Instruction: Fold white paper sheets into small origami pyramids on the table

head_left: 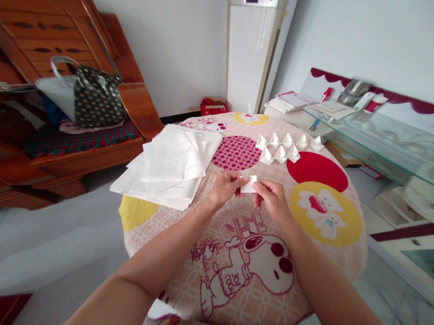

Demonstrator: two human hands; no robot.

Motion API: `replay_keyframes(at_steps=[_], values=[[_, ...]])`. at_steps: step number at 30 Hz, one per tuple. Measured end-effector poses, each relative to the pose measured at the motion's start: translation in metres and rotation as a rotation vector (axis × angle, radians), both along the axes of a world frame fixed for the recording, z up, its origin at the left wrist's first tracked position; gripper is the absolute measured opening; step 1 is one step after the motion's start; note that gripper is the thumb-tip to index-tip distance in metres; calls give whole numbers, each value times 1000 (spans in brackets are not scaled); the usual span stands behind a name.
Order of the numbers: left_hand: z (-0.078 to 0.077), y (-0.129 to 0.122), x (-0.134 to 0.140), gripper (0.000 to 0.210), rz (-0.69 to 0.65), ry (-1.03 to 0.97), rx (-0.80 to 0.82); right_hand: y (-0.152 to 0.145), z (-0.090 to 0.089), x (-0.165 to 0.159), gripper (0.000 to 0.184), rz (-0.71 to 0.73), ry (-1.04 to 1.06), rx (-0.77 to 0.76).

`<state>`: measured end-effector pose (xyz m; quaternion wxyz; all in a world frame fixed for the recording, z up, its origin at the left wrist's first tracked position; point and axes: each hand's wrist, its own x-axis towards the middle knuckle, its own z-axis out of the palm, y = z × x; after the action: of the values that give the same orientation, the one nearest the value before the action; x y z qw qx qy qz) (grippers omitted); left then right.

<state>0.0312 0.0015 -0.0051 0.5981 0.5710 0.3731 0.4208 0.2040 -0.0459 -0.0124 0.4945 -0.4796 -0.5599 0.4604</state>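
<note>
Between my two hands, above the middle of the round table, is a small folded piece of white paper (248, 184). My left hand (227, 186) pinches its left side between thumb and fingers. The right edge is gripped by my right hand (271, 195), thumb on top. Beyond my hands stand several small folded paper boats (280, 154), set in two rows. To the left lies a stack of white paper sheets (166, 162), with smaller loose pieces on top, some showing faint print.
A patterned cloth (246, 290) covers the table. On the right stands a glass-topped cabinet (392, 157) holding papers and metal containers. A wooden bench (94, 151) at the left carries a black patterned bag (96, 98). A tall white appliance (250, 52) stands in the corner.
</note>
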Motion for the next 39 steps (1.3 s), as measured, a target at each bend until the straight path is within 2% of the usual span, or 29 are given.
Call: replay_keyframes(at_steps=[7,12,16,22,28,31,36,39], values=[[5,-2,1,45,-69,12,-69,0,2,4,45,-11,-31,41],[2,0,-1,45,2,50,-10,1,1,-1,41,16,53,-20],[-1,2,-1,44,-41,49,-62,1,0,1,39,6,41,-30],[-5,8,-5,25,-95,-12,-82,4,3,11,35,78,34,-150],[-6,6,-8,65,-231,79,-132,10,1,18,32,-69,3,-199],[-6,1,-4,82,-248,99,-150,13,-3,22,33,-98,-4,-230],[-6,-4,2,82,-161,139,-136,15,-3,23,35,-57,66,-308],[-3,-3,-1,80,-221,184,-143,14,0,22,34,-53,55,-316]])
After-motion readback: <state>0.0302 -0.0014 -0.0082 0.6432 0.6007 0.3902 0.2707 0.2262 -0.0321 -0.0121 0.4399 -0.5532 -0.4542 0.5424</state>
